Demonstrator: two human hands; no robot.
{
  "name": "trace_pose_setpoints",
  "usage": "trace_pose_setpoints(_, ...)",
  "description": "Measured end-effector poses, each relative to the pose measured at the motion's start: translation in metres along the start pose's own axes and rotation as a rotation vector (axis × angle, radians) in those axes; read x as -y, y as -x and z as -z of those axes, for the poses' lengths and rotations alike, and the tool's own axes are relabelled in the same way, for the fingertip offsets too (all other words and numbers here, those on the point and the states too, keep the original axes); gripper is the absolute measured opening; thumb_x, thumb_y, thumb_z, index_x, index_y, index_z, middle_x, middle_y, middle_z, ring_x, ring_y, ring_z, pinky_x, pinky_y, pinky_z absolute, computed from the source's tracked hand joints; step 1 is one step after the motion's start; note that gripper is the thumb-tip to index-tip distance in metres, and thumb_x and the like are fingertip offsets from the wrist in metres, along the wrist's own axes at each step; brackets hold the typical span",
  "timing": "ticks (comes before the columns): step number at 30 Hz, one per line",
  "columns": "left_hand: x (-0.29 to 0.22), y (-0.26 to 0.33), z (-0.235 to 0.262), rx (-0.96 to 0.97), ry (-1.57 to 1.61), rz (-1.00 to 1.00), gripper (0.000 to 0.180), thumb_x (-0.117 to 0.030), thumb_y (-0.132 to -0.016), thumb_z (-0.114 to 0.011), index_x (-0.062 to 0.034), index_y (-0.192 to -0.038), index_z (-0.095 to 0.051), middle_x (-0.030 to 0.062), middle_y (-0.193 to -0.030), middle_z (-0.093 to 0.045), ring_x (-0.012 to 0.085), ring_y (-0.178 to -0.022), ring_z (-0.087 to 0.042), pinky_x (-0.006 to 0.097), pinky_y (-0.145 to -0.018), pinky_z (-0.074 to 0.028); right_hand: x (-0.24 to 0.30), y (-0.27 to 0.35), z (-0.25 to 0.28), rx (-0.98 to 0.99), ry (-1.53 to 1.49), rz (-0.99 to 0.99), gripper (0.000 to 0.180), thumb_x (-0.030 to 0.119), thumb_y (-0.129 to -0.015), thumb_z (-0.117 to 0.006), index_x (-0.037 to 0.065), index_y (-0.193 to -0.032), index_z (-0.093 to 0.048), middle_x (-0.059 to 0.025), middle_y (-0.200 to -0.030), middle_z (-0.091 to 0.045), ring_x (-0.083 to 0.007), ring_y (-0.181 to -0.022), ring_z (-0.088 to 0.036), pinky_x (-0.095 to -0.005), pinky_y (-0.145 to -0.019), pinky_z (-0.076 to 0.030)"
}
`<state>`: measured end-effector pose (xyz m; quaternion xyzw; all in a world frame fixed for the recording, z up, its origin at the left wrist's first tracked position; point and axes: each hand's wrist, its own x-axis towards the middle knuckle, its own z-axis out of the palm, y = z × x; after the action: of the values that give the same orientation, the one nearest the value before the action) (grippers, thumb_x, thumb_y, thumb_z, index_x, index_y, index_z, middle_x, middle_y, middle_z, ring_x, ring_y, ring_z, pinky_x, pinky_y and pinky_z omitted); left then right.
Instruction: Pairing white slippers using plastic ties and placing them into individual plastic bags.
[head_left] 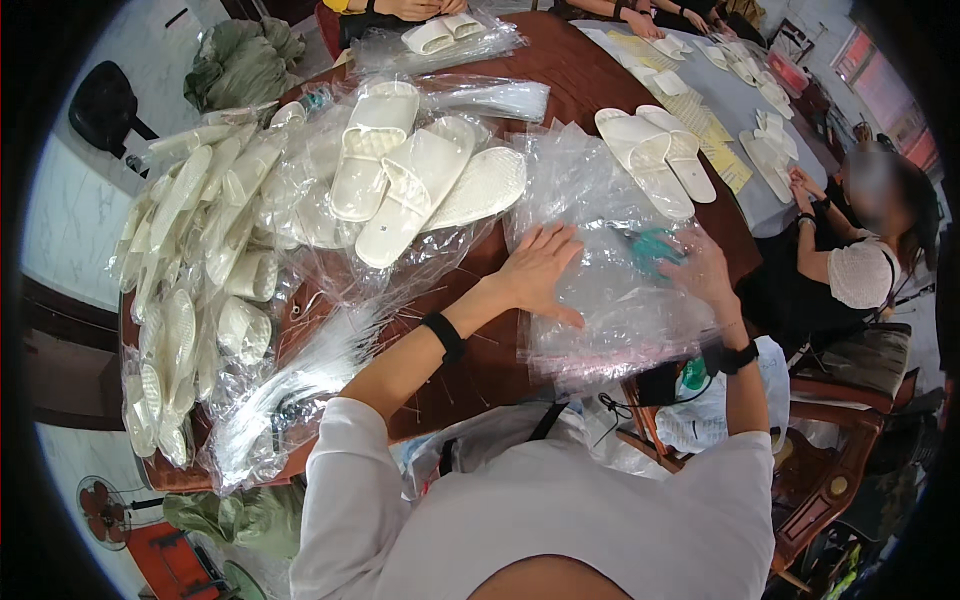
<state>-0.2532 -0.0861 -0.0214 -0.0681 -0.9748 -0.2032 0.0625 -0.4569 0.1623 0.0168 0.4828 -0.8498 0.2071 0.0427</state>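
Under my hands lies a stack of clear plastic bags (pixel 610 315) at the table's front right. My left hand (pixel 545 275) rests on its left side, fingers spread flat, holding nothing. At the stack's right side is my right hand (pixel 705 275), blurred; whether it pinches the plastic cannot be made out. Beside its fingers a teal-green patch (pixel 655 250) shows on or through the film. A pair of cream slippers (pixel 655 155) lies just beyond the bags. To the left, more loose cream slippers (pixel 420 180) rest on plastic film.
Bagged slippers (pixel 190 250) are heaped along the table's left side. A bundle of thin clear strips (pixel 290 400) lies near the front edge. Other people work at the far side and at a grey table (pixel 700 95) on the right. A wooden chair (pixel 830 440) stands at my right.
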Motion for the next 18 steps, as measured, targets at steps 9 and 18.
trace_pose_setpoints(9, 0.0, -0.004, 0.008, 0.043, -0.045, -0.033, 0.118, -0.075, -0.054, -0.073, 0.0015, -0.137, -0.038, 0.0267, -0.146, -0.031, 0.0413, -0.139, -0.023, 0.052, -0.115, -0.014, 0.029, 0.054, 0.101, -0.397, 0.375, -0.337, 0.028, 0.021, -0.076, -0.073, 0.003, -0.093, -0.06, -0.0103, -0.086, -0.056, -0.0284, -0.072, -0.06, -0.0391, -0.064, -0.049)
trace_pose_setpoints(18, -0.009, -0.014, 0.011, 0.098, -0.177, -0.076, 0.116, -0.075, -0.05, -0.073, 0.0027, -0.132, -0.047, 0.0292, -0.139, -0.037, 0.0448, -0.13, -0.034, 0.052, -0.11, -0.023, 0.087, 0.017, 0.037, -0.188, -0.075, -0.134, 0.027, 0.02, -0.084, -0.068, 0.002, -0.101, -0.056, -0.0128, -0.082, -0.053, -0.028, -0.067, -0.054, -0.038, -0.06, -0.044)
